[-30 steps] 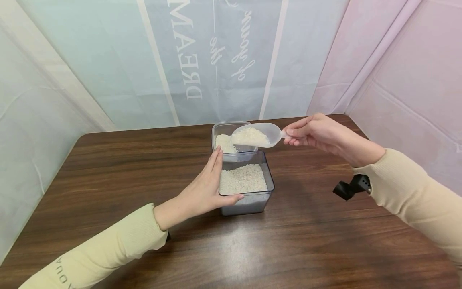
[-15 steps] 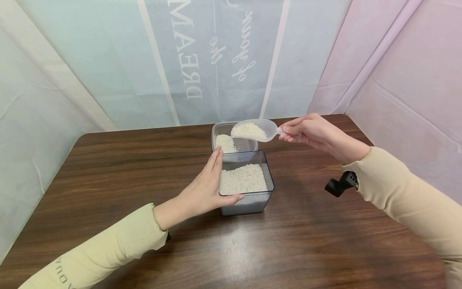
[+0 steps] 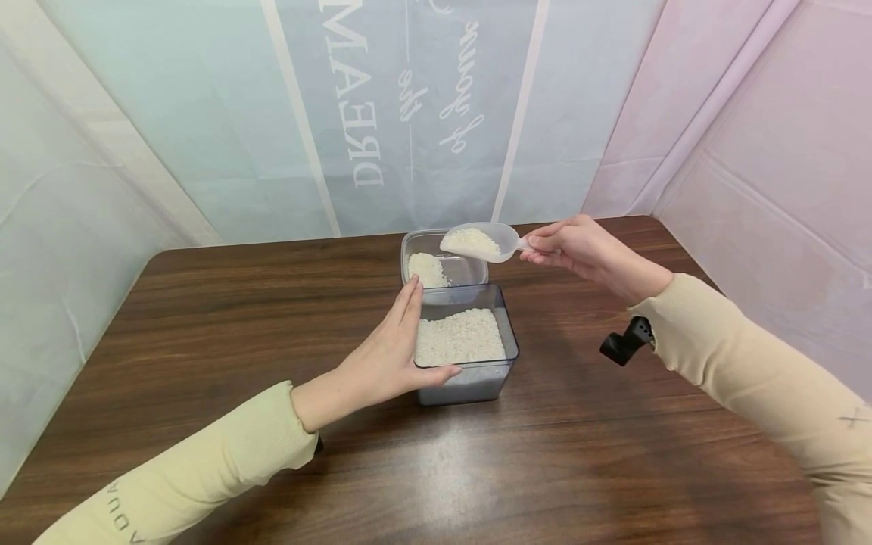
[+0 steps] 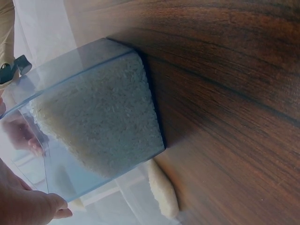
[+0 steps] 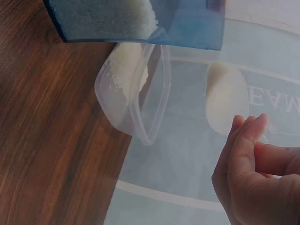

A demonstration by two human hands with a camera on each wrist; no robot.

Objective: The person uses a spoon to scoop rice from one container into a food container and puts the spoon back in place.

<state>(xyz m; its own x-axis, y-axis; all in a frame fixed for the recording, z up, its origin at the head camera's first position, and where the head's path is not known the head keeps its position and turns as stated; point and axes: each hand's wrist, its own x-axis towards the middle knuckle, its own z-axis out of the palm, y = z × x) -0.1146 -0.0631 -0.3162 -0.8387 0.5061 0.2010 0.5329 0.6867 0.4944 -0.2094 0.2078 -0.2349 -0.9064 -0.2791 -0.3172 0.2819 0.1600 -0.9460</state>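
In the head view a smoky see-through square bin (image 3: 477, 384) holds white rice (image 3: 459, 338). My left hand (image 3: 381, 356) rests along its left side, fingers straight and the thumb lying along the front rim. In the left wrist view, fingertips (image 4: 57, 202) touch the rim. My right hand (image 3: 575, 246) pinches the handle of a translucent scoop (image 3: 504, 236), which carries rice and hangs above a clear plastic tub (image 3: 477, 272). More rice (image 3: 427, 269) lies in the tub's left part, behind the bin. In the right wrist view, the scoop (image 5: 234, 101) is partly hidden by my fingers.
Both containers stand on a dark wood-grain table (image 3: 272, 318). A pale printed cloth (image 3: 422, 174) hangs behind the table's back edge, with pinkish cloth (image 3: 770, 174) on the right. A black wrist camera (image 3: 625, 342) sticks out below the right sleeve.
My right hand has moved left and slightly up with the rice-filled scoop, which now sits a little farther back over the tub. The left hand and the bin have stayed put.
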